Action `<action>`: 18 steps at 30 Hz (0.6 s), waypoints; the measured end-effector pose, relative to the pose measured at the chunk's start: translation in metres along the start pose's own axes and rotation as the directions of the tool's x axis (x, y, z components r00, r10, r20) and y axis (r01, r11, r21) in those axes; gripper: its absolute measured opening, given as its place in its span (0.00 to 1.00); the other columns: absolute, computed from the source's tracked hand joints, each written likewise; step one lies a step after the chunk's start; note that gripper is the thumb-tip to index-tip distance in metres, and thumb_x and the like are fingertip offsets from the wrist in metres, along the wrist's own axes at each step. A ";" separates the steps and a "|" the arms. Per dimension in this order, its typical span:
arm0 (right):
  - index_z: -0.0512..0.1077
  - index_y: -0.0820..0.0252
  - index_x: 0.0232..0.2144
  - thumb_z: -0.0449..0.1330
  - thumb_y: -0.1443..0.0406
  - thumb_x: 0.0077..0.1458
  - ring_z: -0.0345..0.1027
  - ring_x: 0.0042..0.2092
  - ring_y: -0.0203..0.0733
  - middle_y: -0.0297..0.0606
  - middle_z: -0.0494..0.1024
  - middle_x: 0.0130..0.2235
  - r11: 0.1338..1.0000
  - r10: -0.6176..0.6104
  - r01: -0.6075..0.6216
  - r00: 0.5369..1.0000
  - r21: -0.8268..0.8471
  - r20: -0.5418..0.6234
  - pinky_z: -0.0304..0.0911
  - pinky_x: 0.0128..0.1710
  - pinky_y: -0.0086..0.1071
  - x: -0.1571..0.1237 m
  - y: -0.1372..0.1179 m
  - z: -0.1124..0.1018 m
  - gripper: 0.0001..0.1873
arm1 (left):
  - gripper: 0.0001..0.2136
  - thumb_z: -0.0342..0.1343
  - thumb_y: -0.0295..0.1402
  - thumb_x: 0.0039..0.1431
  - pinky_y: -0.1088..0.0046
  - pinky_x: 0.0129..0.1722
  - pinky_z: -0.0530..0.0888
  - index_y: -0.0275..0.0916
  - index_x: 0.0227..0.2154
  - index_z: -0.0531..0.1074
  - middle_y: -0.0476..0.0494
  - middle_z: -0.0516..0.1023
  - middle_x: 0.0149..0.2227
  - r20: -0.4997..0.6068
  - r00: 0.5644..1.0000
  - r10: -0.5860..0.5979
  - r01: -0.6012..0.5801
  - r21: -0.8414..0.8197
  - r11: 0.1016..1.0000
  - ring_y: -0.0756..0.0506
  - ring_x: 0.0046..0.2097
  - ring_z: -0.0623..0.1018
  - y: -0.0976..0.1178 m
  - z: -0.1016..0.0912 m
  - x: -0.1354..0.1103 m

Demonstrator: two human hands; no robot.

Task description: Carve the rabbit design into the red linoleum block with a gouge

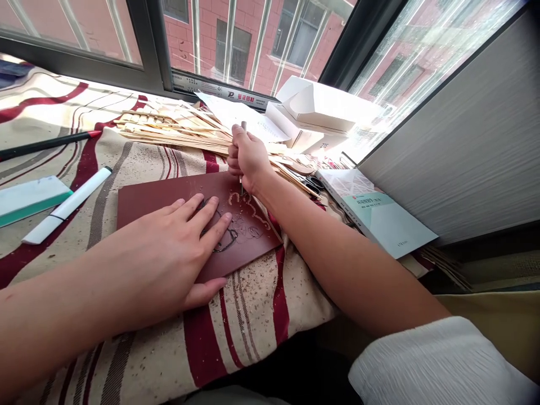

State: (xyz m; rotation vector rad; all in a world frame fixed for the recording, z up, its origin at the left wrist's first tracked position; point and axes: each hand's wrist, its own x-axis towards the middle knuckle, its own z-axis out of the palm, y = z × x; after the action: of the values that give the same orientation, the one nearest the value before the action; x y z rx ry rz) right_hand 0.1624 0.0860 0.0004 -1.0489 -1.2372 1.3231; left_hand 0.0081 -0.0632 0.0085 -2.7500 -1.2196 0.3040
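Observation:
My left hand [169, 247] lies flat with spread fingers on a dark red carving board [156, 197], pressing it down and partly covering a scratched line drawing [236, 230]. My right hand [248, 160] is closed around a slim carving tool [242, 185], whose metal tip meets the board just above the drawing. Pale curled shavings [248, 208] lie on the board right by the tip. The fist hides most of the tool's handle.
The board rests on a striped cloth [253, 315] scattered with shavings. A white marker [67, 205], black pen [42, 145] and teal-edged block [29, 199] lie left. Thin wood strips [169, 126], white boxes [316, 107], scissors [314, 183] and a book [371, 211] sit ahead and right, before a window.

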 end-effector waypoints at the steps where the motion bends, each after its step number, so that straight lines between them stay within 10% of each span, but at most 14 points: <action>1: 0.49 0.52 0.29 0.44 0.53 0.80 0.38 0.20 0.29 0.20 0.46 0.21 0.996 0.065 -0.070 0.994 0.062 0.082 0.41 0.19 0.24 -0.005 -0.001 0.002 0.24 | 0.40 0.51 0.54 0.66 0.37 0.70 0.69 0.31 0.72 0.66 0.20 0.61 0.75 -0.003 1.000 -0.001 0.001 0.002 1.000 0.20 0.74 0.64 0.000 -0.002 0.001; 5: 0.51 0.53 0.28 0.55 0.49 0.75 0.41 0.20 0.28 0.21 0.54 0.22 0.986 0.046 -0.102 0.922 0.128 0.385 0.42 0.18 0.25 -0.024 -0.003 0.010 0.27 | 0.39 0.54 0.52 0.64 0.38 0.69 0.71 0.29 0.70 0.69 0.20 0.69 0.71 -0.069 0.997 0.018 -0.019 -0.007 1.000 0.21 0.72 0.70 -0.002 -0.006 0.001; 18: 0.53 0.53 0.26 0.59 0.60 0.74 0.38 0.19 0.28 0.20 0.51 0.21 0.968 -0.200 0.165 0.961 0.189 0.188 0.41 0.18 0.26 -0.017 -0.019 -0.009 0.25 | 0.37 0.54 0.53 0.66 0.40 0.68 0.72 0.26 0.67 0.73 0.17 0.71 0.69 -0.277 0.956 0.097 -0.111 -0.037 0.993 0.21 0.69 0.73 -0.009 0.016 -0.007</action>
State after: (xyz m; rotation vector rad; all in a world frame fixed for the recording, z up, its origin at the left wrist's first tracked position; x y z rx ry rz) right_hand 0.1755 0.0700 0.0183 -0.6713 -1.3131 1.3909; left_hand -0.0064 -0.0620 -0.0048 -2.7856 -1.0276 -0.1018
